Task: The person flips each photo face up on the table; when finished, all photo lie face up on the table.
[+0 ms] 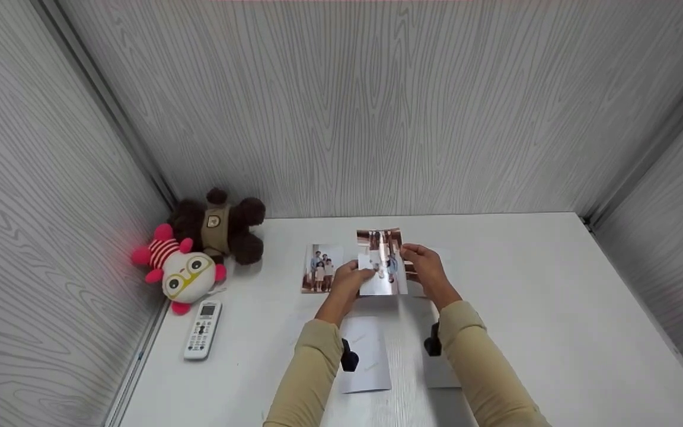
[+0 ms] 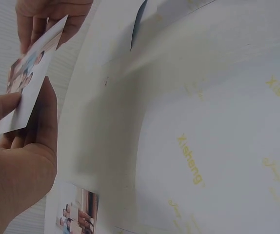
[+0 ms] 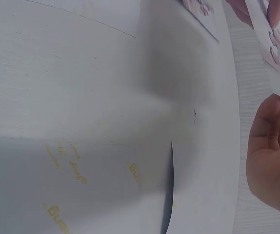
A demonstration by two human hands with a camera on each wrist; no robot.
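Note:
A glossy family photo [image 1: 384, 252] is held up above the white table, its people upside down in the head view. My left hand [image 1: 346, 287] pinches it at the lower left, the thumb lying on the picture side. At its right edge, the fingers of my right hand [image 1: 428, 270] grip it too. The left wrist view shows the same print [image 2: 31, 78] nearly edge-on between both hands. Another family photo [image 1: 322, 270] lies face up to the left. Behind the right hand, a further photo [image 1: 416, 288] is mostly hidden.
Two sheets lie white side up nearer the body: one [image 1: 366, 356] in the middle, one [image 1: 441, 375] partly under the right forearm. Yellow lettering marks their backs. At the left stand a white remote [image 1: 203, 330], a pink-and-white plush [image 1: 187, 276] and a brown plush [image 1: 241, 231].

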